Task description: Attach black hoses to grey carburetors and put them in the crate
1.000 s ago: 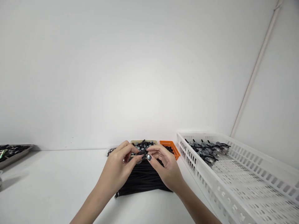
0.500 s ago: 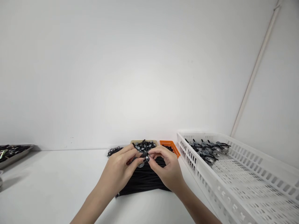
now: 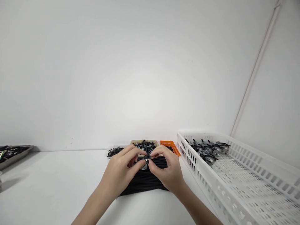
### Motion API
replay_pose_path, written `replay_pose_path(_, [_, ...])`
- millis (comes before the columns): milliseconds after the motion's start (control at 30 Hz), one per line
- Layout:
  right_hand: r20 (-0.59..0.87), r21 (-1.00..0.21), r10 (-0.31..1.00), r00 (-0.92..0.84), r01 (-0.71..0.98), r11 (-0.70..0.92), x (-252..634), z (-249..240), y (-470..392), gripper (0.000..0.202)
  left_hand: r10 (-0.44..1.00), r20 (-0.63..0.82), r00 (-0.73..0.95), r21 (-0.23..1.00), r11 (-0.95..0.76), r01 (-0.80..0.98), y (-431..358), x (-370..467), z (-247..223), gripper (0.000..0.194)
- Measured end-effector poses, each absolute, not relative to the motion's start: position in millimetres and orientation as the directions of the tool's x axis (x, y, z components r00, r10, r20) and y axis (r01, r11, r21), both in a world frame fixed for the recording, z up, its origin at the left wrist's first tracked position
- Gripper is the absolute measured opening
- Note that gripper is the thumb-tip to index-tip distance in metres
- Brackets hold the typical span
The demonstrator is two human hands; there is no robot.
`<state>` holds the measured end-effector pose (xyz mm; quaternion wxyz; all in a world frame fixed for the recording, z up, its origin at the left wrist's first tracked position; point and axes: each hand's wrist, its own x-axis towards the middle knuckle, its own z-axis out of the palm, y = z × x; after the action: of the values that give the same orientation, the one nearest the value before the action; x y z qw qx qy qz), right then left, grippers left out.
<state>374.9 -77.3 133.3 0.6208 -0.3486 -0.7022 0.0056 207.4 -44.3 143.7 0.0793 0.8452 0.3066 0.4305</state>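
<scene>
My left hand point(image 3: 120, 167) and my right hand point(image 3: 167, 170) meet above a bundle of black cords point(image 3: 140, 184). Thumbs and forefingers of both are pinched together on a small black part with a greyish round disc point(image 3: 144, 167), which hangs just under the fingertips. Most of this part is hidden by the fingers, so its exact kind does not show. Behind the hands stands a beige tray point(image 3: 134, 141) of similar black and grey pieces. An orange basket point(image 3: 175, 147) with small black pieces is beside it.
Thin black loops point(image 3: 114, 151) lie left of the beige tray. A large white crate point(image 3: 206, 175) on the right holds several black-and-grey assemblies point(image 3: 207, 150). At the far left is a metal tray point(image 3: 20, 156) with dark items. A white wall rises behind the table.
The fingertips have shifted slightly on the small part, and its disc now shows a little further right and lower. Both hands still pinch it in nearly the same place.
</scene>
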Motion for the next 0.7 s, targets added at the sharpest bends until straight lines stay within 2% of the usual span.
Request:
replay_pose_path(200, [0.871, -0.426, 0.49, -0.03, 0.449, 0.785, 375.6, 132.4, -77.7, 0.016, 0.539, 0.723, 0.433, 0.34, -0.823, 0.456, -46.3, 206.8, 143.9, 0.01])
replay_pose_path(467, [0.845, -0.468, 0.534, -0.035, 0.435, 0.769, 377.7, 134.5, -78.3, 0.016, 0.533, 0.713, 0.456, 0.32, -0.825, 0.465, -44.1, 205.5, 143.5, 0.011])
replay_pose_path(700, [0.886, -0.384, 0.462, -0.048, 0.484, 0.786, 378.0, 136.4, -78.1, 0.014, 0.505, 0.713, 0.487, 0.295, -0.846, 0.444, -45.3, 206.0, 142.8, 0.012])
